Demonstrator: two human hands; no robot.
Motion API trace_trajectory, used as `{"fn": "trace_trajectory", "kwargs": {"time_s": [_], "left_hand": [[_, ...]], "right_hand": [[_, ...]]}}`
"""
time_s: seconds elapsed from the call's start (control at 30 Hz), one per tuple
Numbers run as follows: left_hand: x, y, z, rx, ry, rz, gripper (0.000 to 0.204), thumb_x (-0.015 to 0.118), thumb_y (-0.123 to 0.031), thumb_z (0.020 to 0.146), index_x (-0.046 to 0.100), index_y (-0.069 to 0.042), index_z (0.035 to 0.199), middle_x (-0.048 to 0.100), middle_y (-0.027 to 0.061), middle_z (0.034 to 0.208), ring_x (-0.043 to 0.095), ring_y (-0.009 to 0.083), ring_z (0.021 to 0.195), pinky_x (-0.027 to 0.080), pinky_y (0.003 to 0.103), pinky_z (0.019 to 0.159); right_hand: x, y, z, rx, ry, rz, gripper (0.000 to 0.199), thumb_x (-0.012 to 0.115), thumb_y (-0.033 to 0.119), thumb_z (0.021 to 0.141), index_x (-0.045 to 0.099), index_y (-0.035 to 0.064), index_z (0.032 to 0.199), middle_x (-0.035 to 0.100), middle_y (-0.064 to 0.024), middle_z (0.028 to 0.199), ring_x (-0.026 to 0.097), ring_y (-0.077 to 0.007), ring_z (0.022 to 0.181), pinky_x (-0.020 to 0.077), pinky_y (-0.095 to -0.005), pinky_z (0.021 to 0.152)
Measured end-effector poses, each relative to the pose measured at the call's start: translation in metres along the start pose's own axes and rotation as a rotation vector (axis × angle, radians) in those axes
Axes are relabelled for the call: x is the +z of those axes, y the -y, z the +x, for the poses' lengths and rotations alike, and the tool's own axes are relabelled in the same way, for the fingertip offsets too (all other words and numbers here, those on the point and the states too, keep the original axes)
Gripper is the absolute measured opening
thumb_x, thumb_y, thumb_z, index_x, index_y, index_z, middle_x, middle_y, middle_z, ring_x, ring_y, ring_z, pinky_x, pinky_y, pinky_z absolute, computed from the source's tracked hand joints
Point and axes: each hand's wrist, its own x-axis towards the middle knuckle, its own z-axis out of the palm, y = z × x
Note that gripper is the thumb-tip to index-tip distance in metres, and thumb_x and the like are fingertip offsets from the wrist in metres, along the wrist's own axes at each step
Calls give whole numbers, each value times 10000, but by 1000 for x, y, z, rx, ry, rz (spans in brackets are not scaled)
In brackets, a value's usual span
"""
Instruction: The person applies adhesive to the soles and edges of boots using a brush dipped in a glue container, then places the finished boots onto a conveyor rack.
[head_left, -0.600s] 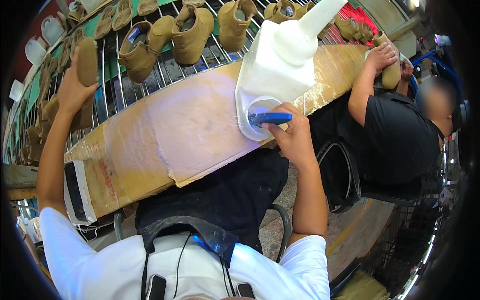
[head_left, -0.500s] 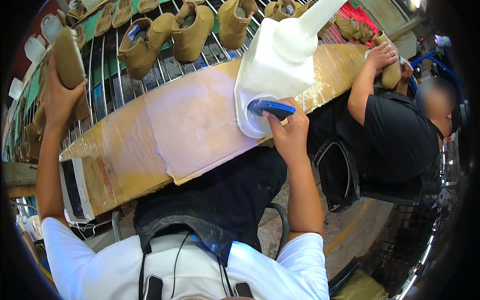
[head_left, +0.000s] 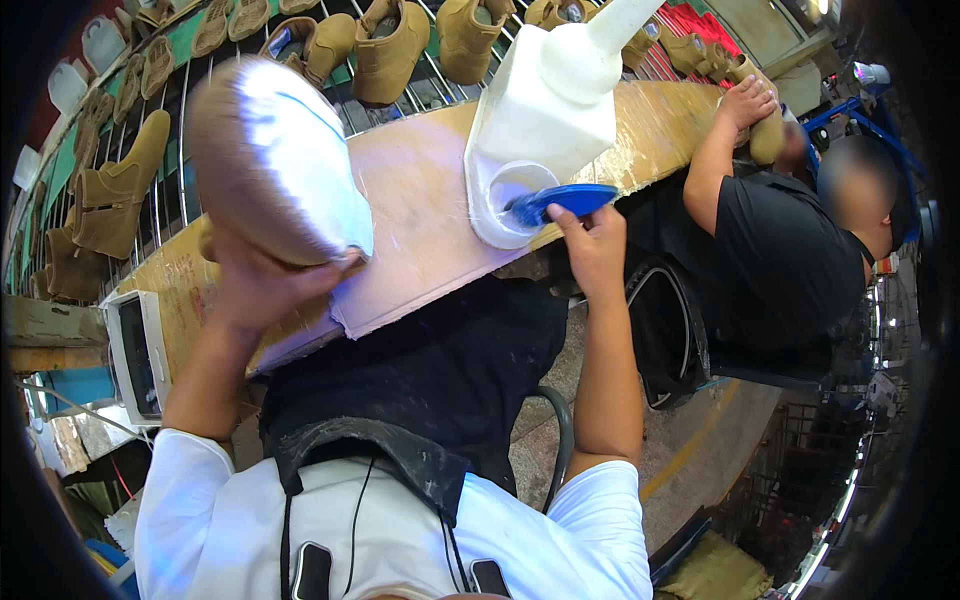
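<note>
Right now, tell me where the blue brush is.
In the head view the blue brush sits right of centre, held in the right hand, its tip in the round opening of the white jug on the workbench.

Bench [head_left: 420, 200]: jug [head_left: 545, 110] on it, right of sole [head_left: 280, 160]
Rack [head_left: 400, 60]: boots behind bench
Co-worker [head_left: 790, 260]: right of jug

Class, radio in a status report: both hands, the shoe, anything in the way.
Left hand gripping tan shoe, sole up. Right hand holding blue brush at white jug opening. Nothing between them.
</note>
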Motion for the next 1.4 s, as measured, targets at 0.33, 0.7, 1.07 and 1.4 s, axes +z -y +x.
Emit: {"fn": "trace_trajectory", "kwargs": {"time_s": [0.33,0.7,1.07,1.4], "left_hand": [[-34,6,47,-159,453,60,850,879,-93,505,460,-12,1241,569,125,1188,554,243,1098,426,357,967],[-40,44,-24,-69,426,29,652,774,-162,686,500,-84,1272,557,172,1247,568,274,1113,456,358,924],[-26,30,-72,424,152,373,506,739,-181,679,588,-164,1162,591,184,1196,618,332,1038,505,398,836],[-23,35,-79,435,135,362,416,692,-179,738,603,-208,1143,591,193,1194,612,339,1052,517,377,825]], "right_hand": [[2,-1,-4,226,-142,337,159,641,137,835,615,-20,826,611,-38,724,529,-89,599,430,-220,571],[30,4,-32,281,-378,531,120,601,108,851,581,-9,868,590,-45,748,526,-109,617,417,-246,580],[136,41,-65,423,-17,948,157,572,160,885,571,18,950,631,-65,863,596,-148,765,464,-280,701],[152,40,-45,244,-55,687,65,591,64,845,582,0,848,578,-51,775,524,-121,686,420,-255,635]]}}
